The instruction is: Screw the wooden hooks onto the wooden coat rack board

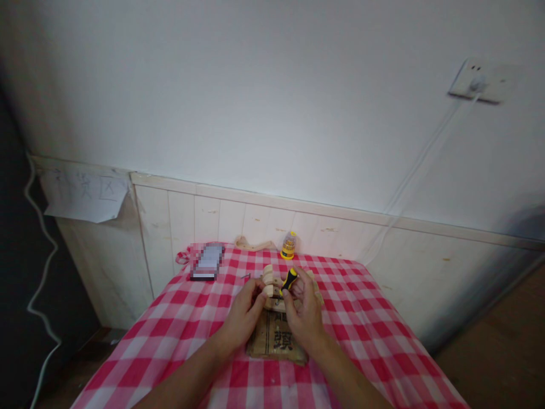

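Note:
My left hand [246, 309] is closed on a small pale wooden assembly [268, 281] with rounded pieces, held over the red-and-white checked tablecloth [361, 318]. My right hand [303, 309] grips a black-and-yellow screwdriver [290, 279], its tip pointed at the wooden piece. Both hands meet just above a brown paper bag [272, 341] with dark printed characters, lying flat on the cloth.
A pixelated dark flat object [207, 261] lies at the table's far left. A yellow screwdriver-bit holder [288, 245] and a curved wooden part [251, 245] sit by the white panelled wall. A wall socket [479, 82] with a white cable is upper right.

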The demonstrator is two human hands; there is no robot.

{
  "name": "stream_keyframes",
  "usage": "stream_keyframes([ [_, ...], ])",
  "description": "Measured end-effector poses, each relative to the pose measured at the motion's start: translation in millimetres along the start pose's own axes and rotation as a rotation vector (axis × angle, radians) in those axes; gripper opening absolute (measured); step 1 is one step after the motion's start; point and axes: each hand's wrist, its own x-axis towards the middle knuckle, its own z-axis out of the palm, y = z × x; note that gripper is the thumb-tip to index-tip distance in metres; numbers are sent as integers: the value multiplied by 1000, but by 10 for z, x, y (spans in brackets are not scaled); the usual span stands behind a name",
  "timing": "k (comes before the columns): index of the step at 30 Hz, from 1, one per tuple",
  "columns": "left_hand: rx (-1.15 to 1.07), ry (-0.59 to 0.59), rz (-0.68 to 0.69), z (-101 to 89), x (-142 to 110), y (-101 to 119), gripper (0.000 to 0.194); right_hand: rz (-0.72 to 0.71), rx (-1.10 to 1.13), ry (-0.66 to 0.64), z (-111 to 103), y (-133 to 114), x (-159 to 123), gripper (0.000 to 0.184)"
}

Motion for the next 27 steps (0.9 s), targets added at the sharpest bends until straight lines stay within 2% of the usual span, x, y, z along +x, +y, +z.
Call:
stream_keyframes([
  [10, -5, -2, -7, 7, -6, -15, 22, 72, 16, -30, 50, 143, -69, 54],
  [16, -16, -12, -8, 5, -9, -5, 21, 25, -90, -30, 24, 134, -60, 54],
  [27, -1, 9, 1, 13, -2, -23, 18, 10, -119, -11, 6, 81, -22, 52],
])
